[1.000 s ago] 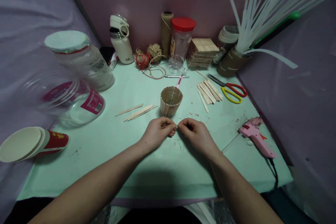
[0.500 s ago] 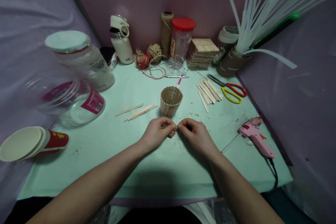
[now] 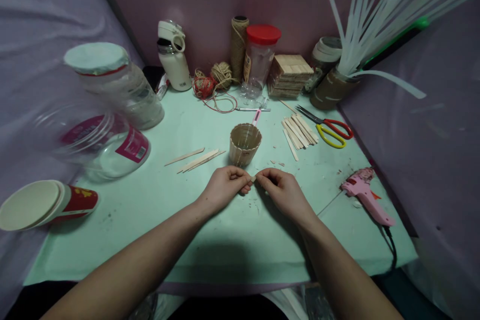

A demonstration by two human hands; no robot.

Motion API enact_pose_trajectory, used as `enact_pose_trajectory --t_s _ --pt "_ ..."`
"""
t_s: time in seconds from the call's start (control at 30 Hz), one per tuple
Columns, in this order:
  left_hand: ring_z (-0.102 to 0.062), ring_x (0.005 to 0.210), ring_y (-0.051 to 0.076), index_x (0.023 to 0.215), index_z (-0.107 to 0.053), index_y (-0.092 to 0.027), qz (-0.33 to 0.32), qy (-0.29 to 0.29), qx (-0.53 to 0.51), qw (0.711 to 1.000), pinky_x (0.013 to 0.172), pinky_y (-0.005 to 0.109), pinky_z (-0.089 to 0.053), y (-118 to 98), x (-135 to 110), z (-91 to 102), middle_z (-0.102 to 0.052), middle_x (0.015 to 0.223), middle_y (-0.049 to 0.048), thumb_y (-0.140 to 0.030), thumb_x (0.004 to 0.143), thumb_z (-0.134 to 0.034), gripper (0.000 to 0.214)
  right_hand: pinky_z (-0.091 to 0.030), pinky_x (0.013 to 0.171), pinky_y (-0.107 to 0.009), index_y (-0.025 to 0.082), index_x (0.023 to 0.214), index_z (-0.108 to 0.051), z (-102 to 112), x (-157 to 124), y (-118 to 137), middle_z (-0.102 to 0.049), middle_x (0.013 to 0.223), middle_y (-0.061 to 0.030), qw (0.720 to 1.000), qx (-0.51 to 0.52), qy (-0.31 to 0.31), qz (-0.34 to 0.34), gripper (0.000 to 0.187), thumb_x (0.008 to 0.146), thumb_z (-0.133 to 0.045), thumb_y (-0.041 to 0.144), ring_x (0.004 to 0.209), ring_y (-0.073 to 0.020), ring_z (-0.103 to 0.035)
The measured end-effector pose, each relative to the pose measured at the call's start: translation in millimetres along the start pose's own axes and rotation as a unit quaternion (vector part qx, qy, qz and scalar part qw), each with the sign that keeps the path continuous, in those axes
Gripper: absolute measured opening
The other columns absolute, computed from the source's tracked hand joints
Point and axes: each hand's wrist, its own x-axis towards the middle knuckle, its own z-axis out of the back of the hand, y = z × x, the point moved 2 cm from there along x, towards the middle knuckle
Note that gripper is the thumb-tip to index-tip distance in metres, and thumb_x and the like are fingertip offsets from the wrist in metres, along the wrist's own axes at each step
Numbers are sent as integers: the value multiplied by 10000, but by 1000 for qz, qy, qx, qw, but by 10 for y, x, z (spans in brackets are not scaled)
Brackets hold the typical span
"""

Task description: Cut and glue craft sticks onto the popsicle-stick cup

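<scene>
My left hand (image 3: 227, 185) is closed in a pinch on a small pale piece of wood (image 3: 253, 178), which looks like a bit of craft stick. My right hand (image 3: 281, 187) pinches at the other side of this piece, its fingertips almost meeting the left ones. Just beyond my hands stands a cup covered in craft sticks (image 3: 244, 147), upright, with thin glue-like strands across it. Several loose craft sticks (image 3: 198, 161) lie left of the cup, and a pile of craft sticks (image 3: 300, 131) lies to its right.
Scissors (image 3: 330, 132) and a pink glue gun (image 3: 369, 197) lie at the right. Along the back are twine (image 3: 223, 75), a red-lidded jar (image 3: 260, 60), stacked wooden squares (image 3: 288, 76) and glue sticks (image 3: 375, 25). Clear jars (image 3: 127, 95) and paper cups (image 3: 75, 202) are at the left.
My right fingertips have shifted slightly, and more of the small piece of wood shows between my hands. Everything else on the table stays where it was.
</scene>
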Motion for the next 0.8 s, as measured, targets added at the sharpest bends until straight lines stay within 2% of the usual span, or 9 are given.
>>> enact_pose_trajectory --t_s 0.5,0.8 --pt "-626 614 107 747 -670 -118 16 -3 -29 999 658 255 -519 -6 -2 -4 -693 706 48 -161 770 -653 51 -405 620 -273 173 728 -653 -5 -2 26 -644 698 -29 1000 -3 -2 -3 214 821 -536 325 658 -156 -540" --pt "-607 594 103 709 -655 -125 -8 0 -29 1000 652 260 -524 -19 -24 -10 -678 678 35 -175 758 -662 70 -414 635 -284 172 749 -667 1 -2 21 -658 720 -36 1000 4 -3 0 227 826 -540 344 679 -164 -549"
